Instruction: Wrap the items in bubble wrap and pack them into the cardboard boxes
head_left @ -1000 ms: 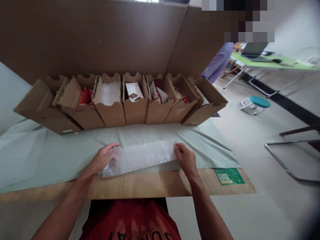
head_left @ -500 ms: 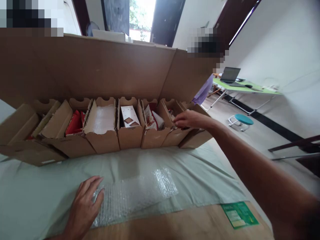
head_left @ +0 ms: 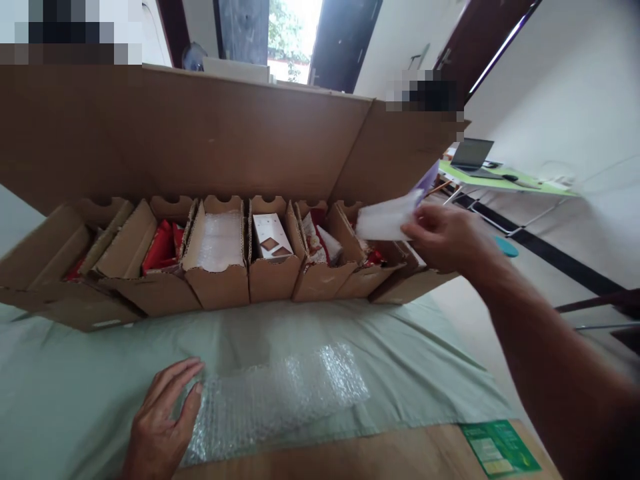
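right grip (head_left: 443, 235) clamped on white packet (head_left: 383, 220), over cardboard boxes (head_left: 363, 285) | left grip (head_left: 163, 417) apart, at bubble wrap (head_left: 280, 393) | cloth (head_left: 425, 373) beneath, on worktop (head_left: 410, 450) | best: lift packet clear of rims, left hand steadying wrap

No readable text, brand or number in view.
Green printed card (head_left: 500, 448) at the near right edge of the tabletop (head_left: 390, 457): pale panels and a yellow patch, lettering too small/blurred to read. Leftmost cardboard bin (head_left: 63, 305): white sticker (head_left: 107, 323) low on its front, illegible. White carton (head_left: 270, 230) in the middle bin (head_left: 274, 283): brown diamond shapes and small specks, no legible wording.
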A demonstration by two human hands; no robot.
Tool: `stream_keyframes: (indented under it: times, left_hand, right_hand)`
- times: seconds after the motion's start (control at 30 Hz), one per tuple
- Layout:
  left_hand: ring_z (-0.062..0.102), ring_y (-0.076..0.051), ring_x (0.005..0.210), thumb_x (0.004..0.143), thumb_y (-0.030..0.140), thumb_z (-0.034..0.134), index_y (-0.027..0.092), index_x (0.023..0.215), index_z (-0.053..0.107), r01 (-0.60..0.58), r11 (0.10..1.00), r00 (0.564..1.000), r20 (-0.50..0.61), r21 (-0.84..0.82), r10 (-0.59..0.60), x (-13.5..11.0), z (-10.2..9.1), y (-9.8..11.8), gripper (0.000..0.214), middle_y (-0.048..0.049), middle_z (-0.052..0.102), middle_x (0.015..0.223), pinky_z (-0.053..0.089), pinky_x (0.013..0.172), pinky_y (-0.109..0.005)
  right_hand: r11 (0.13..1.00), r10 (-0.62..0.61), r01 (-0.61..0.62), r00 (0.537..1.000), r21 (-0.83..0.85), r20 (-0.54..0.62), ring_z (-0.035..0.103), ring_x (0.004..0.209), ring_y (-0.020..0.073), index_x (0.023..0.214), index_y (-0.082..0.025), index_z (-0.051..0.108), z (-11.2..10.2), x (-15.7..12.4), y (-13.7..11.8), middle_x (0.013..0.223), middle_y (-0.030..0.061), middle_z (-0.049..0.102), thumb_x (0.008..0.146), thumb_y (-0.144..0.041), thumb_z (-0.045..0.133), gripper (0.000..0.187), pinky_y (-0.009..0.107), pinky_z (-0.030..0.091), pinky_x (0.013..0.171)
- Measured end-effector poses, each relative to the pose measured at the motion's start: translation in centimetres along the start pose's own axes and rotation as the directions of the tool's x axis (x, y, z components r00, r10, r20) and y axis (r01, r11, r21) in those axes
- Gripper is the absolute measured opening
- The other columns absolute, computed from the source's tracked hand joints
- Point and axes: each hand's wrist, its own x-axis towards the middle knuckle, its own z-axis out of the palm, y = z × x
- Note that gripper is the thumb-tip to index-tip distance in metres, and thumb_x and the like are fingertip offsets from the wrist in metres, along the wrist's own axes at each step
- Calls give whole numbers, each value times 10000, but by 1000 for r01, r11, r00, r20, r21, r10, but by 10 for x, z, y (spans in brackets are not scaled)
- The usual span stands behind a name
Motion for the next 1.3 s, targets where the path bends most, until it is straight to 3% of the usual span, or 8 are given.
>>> stream_keyframes:
  times: [0.1, 0.27, 0.37, 0.5, 0.67, 0.83, 1.07, 1.3]
  left_hand:
    - [692, -267, 1060, 910, 478, 638, 231, 1127, 737, 333, 891, 939, 192, -308, -284, -2, 6, 33, 344, -86, 737, 1163, 557, 950, -426]
    - [666, -382, 1163, 771, 728, 703, 226, 1445, 497, 708, 66, 705, 698, -703, -124, 18, 23, 103, 865, -184, 684, 1282, 577, 890, -549]
    - [692, -353, 1091, 753, 679, 756, 169, 1294, 603, 716, -126, 654, 722, -687, -225, 26, 27, 110, 759, -148, 718, 1178, 587, 886, -542]
    - [729, -297, 959, 682, 375, 885, 126, 1153, 687, 721, -12, 600, 633, -692, -489, 12, 26, 101, 568, -100, 756, 1028, 615, 823, -444]
    - [722, -317, 1049, 754, 440, 818, 124, 1111, 752, 682, 132, 694, 579, -720, -427, -6, 17, 103, 481, -119, 778, 1072, 607, 870, -420]
    - [721, -327, 1039, 781, 444, 789, 136, 1043, 792, 716, 183, 693, 653, -674, -306, -7, 2, 99, 404, -121, 780, 1089, 613, 842, -441]
    - [726, -237, 835, 729, 450, 795, 133, 1015, 777, 750, 252, 647, 597, -612, -475, -9, -19, 74, 427, -82, 783, 917, 583, 809, -375]
    - [668, -219, 693, 832, 346, 591, 149, 1111, 731, 441, 882, 761, 451, 169, -467, -6, 7, 47, 369, -30, 705, 714, 469, 649, -293]
  right_hand:
    - [976, -37, 75, 982, 204, -183, 577, 601, 176, 839, -248, 585, -10, -65, -16, 701, 6, 649, 854, -376, 633, 137, 301, 434, 585]
    - [790, -491, 554, 828, 262, -270, 684, 773, 183, 866, -249, 597, 71, -169, -90, 1046, 68, 750, 938, -163, 505, 145, 323, 500, 682]
    - [704, -624, 666, 746, 248, -233, 690, 818, 208, 950, -233, 618, 111, -213, -125, 1120, 98, 739, 938, -90, 491, 191, 364, 489, 726]
    - [705, -536, 546, 828, 452, -163, 683, 993, 291, 1166, -218, 592, 127, -249, -138, 1172, 142, 704, 958, -322, 617, 234, 428, 508, 810]
    - [674, -47, 2, 998, 739, 40, 694, 911, 274, 1334, -202, 520, 143, -259, -130, 1079, 125, 711, 912, -570, 647, 574, 421, 549, 780]
    - [323, 88, -342, 939, 883, 332, 691, 952, 254, 1374, -233, 537, 158, -249, -131, 1135, 99, 720, 835, -566, 720, 659, 377, 548, 792]
    - [278, 245, -347, 927, 896, 284, 520, 655, 156, 678, -208, 614, 145, -243, -104, 661, -11, 579, 895, -510, 635, 373, 282, 421, 649]
    - [854, 214, -266, 963, 448, 163, 587, 684, 218, 699, -212, 611, 157, -245, -58, 713, 61, 666, 894, -450, 580, 309, 330, 414, 671]
